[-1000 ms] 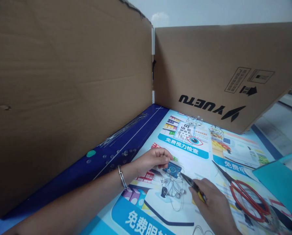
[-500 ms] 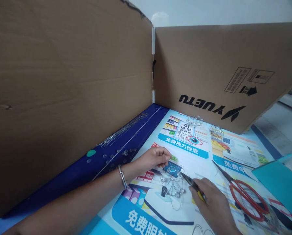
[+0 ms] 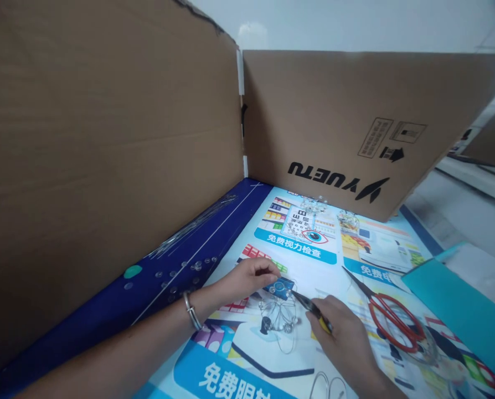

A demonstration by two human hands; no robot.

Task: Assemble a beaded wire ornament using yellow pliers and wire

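Note:
A beaded wire ornament [image 3: 278,317] with looped wires and clear beads lies on the printed sheet between my hands. My left hand [image 3: 253,277], a silver bangle on its wrist, is at the ornament's upper left with thumb and fingers pinched together; what they hold is too fine to make out, perhaps wire. My right hand [image 3: 343,332] grips pliers [image 3: 314,313] with dark jaws and a yellow-and-black handle. Their tip points left and meets the ornament's upper right edge; whether the jaws close on wire I cannot tell.
Red-handled scissors [image 3: 395,321] lie to the right, near a teal folder [image 3: 459,305]. Clear beads [image 3: 185,269] and a green disc [image 3: 133,271] are scattered at left, with straight wires [image 3: 193,224] behind them. More beaded pieces [image 3: 314,206] rest by the cardboard walls [image 3: 326,111].
The camera view has turned slightly right, so everything sits further left. Both hands keep nearly the same places at the ornament, and the pliers' tip stays at its upper right edge.

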